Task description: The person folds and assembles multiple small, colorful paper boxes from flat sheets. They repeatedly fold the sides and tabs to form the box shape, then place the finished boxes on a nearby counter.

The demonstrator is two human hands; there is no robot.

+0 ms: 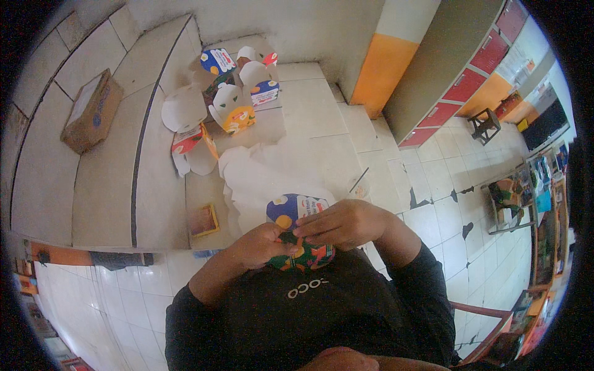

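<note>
A printed paper food carton (286,206), blue, white and green with coloured patches, is held close against my chest. From its left side my left hand (267,245) pinches it, fingers curled in at the middle. My right hand (344,224) is closed on it from the right, its fingers laid across the printed face and meeting the left fingertips. The folds under my fingers are hidden. Just beyond lies a pile of flat white carton blanks (257,176) on the tiled counter (309,117).
Several folded cartons with raised flaps, among them a yellow one (239,120) and a red one (187,141), stand at the back. A brown cardboard box (94,112) sits far left. A yellow-edged packet (204,221) and a clear cup with a straw (359,187) flank the blanks.
</note>
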